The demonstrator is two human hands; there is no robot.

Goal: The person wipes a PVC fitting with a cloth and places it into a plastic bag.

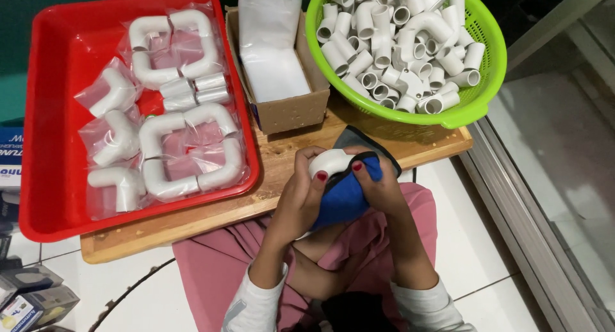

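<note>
We held our left hand [301,191] and right hand [378,181] close together, fingers curled inward and thumbs (red-painted nails) pointing toward twelve o'clock. Both forearms rose from six o'clock, white sleeves pushed back at the wrists.

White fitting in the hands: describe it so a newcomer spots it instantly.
Start at the wooden board; just below its near edge, both hands meet. The white elbow fitting sits between them against a blue cloth. It alone is neither bagged nor in the green basket.

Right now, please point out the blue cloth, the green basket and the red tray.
blue cloth [346,201], head view, middle of the fold between the hands.
green basket [477,105], head view, lower right rim.
red tray [57,63], head view, bare floor near left wall.
</note>
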